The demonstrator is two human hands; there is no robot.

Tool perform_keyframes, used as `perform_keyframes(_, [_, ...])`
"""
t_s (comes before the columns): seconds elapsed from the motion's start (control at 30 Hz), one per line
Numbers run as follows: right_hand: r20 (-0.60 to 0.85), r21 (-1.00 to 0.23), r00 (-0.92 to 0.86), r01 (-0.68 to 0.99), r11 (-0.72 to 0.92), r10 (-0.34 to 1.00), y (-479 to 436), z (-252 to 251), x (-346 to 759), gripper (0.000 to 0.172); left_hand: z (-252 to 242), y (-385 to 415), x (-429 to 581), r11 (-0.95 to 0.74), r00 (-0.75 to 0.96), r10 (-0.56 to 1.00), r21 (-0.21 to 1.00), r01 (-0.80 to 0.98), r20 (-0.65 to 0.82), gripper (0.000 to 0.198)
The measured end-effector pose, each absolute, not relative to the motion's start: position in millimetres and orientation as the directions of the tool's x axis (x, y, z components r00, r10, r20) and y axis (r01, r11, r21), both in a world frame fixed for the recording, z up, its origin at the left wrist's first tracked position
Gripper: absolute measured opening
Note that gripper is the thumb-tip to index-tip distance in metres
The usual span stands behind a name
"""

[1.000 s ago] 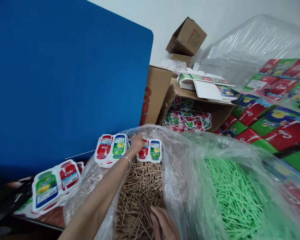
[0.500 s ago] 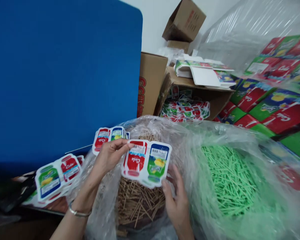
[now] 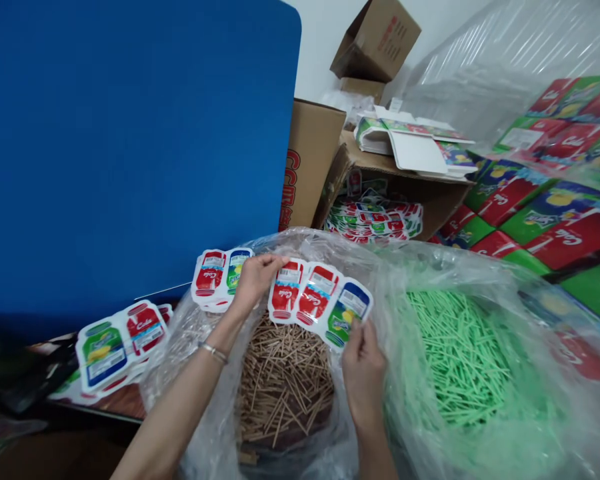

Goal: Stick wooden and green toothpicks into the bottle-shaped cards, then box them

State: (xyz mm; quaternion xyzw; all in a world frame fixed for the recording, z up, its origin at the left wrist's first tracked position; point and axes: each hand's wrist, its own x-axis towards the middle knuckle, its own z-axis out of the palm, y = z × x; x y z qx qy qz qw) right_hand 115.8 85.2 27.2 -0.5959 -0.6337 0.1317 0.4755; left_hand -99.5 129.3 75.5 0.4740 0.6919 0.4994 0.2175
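My left hand pinches the upper left edge of a flat twin-jar packet printed with a red Cola jar. Overlapping it on the right is a second twin-jar packet, red Cola and blue-green lemon. My right hand grips that one by its lower right edge. Both packets hang above a clear plastic bag holding short brown sticks. Just left of my left hand lies a small stack of similar packets, partly covered by the hand.
More packets are piled on a table at left, beside a blue panel. A bag of green sticks stands at right. Behind are an open carton with many packets inside, folded printed boxes and stacked Cola cartons.
The held packets have fanned apart, so a second one shows at left. My left hand moved right and up; my right hand closed on the right packet's edge.
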Motion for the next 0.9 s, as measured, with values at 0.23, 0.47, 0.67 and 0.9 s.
perform_keyframes(0.23, [0.200, -0.919, 0.193, 0.377, 0.115, 0.961, 43, 30, 148, 0.044, 65, 197, -92, 0.172, -0.454, 0.882, 0.812, 0.558, 0.126, 0.026])
perform_keyframes(0.47, [0.049, -0.976, 0.132, 0.218, 0.019, 0.990, 21, -1, 151, 0.040, 81, 137, -80, 0.025, -0.294, 0.946, 0.872, 0.489, 0.138, 0.037])
perform_keyframes(0.67, [0.061, -0.986, 0.047, 0.159, 0.052, 0.997, 26, 7, 124, 0.035, 57, 39, -76, 0.200, 0.014, 0.979, 0.978, 0.064, -0.201, 0.031])
perform_keyframes(0.9, [0.156, -0.961, -0.328, 0.170, 0.220, 0.932, 41, 0, 107, 0.031, 37, 31, -94, 0.186, -0.324, 0.918, 0.970, -0.159, -0.229, 0.022])
